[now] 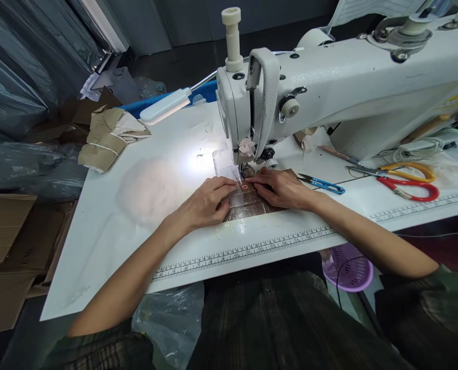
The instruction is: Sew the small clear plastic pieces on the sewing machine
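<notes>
A brown, glossy sheet of material (240,210) lies on the sewing machine's bed, its far part by the needle and presser foot (245,170). On its left side rests my left hand (209,200), fingertips pointing at the presser foot and thumb bent beneath, the fingers not closed round anything. From the right, my right hand (281,189) presses on the same sheet with its fingers outstretched and apart. A small reddish mark (245,187) shows on the sheet between both hands. The white sewing machine (260,108) stands over the work; its needle tip is too small to make out.
Blue thread snips (323,184) lie right of my right hand, near scissors with red and orange handles (409,180). A lit lamp (165,106) hangs over the white table (109,241). A tied brown bundle (108,137) sits at the left edge; a printed ruler (248,252) runs along the front.
</notes>
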`<state>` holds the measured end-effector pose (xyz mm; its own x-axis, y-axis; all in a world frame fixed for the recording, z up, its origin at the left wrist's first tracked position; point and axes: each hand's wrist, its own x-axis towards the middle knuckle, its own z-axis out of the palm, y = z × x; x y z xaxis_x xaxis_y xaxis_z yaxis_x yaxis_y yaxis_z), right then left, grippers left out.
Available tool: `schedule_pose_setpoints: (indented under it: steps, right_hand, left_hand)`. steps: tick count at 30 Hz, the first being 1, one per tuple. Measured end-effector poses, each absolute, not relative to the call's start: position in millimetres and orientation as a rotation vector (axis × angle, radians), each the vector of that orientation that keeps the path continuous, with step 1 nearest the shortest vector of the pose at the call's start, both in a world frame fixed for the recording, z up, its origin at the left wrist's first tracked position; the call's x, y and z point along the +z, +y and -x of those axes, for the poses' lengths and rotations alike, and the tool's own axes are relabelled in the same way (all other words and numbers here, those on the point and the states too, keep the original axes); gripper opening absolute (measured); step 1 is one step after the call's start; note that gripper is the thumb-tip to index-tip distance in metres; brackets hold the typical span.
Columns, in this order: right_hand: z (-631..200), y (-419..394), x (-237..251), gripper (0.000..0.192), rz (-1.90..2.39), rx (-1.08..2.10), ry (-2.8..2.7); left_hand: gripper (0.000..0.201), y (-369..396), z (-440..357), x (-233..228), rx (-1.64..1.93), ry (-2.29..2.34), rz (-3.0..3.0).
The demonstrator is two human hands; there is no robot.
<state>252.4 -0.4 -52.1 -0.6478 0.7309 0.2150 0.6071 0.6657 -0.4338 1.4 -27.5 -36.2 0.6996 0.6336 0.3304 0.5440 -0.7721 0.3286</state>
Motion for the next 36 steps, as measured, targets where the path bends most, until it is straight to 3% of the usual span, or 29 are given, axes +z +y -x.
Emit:
schedule_pose_setpoints:
  steps: [11, 15, 22, 28, 36]
  right_hand:
    - [-245, 4, -42, 0.040, 1.161, 0.293, -2.733]
    - [-243, 3, -48, 0.042, 1.248, 0.223, -2.701]
    - [-247, 2, -59, 0.040, 1.208, 0.296, -2.533]
    - [-251, -3, -59, 0.039, 0.953, 0.272, -2.611]
    - [-247, -3, -60, 0.041, 1.047, 0.243, -2.631]
  left_hand:
    - [0.018, -17, -12, -54, 0.883, 1.110, -2.405]
    - [0.017, -22, -11, -51, 0.885, 1.081, -2.782]
    - [0.026, -24, -7, -46, 0.457, 0.698, -3.438]
    - [0.016, -24, -7, -51, 0.685, 0.895, -3.060]
    - [0.018, -11, -1, -52, 0.789, 0.936, -2.854]
